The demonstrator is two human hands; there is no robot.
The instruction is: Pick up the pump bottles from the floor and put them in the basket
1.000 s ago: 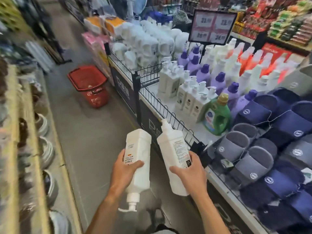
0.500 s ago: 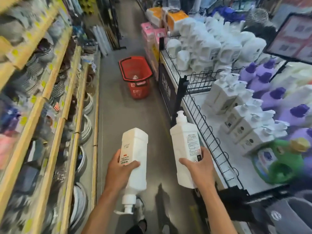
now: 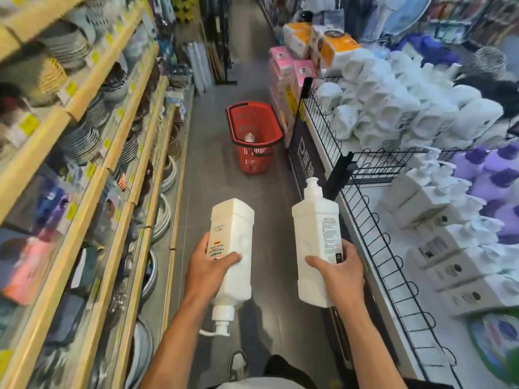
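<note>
Left bottle point(image 3: 233, 220) white, inverted; right bottle point(image 3: 314, 228) upright.

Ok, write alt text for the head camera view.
The left hand grips an upside-down pump bottle and the right hand grips an upright pump bottle. A red basket stands on the aisle floor ahead, plate shelves to its left.

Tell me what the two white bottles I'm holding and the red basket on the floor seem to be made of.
The upside-down bottle and upright bottle: likely opaque white plastic, smooth, faint sheen, moulded edges. The red basket: probably rigid plastic, moulded lattice wall.
</note>
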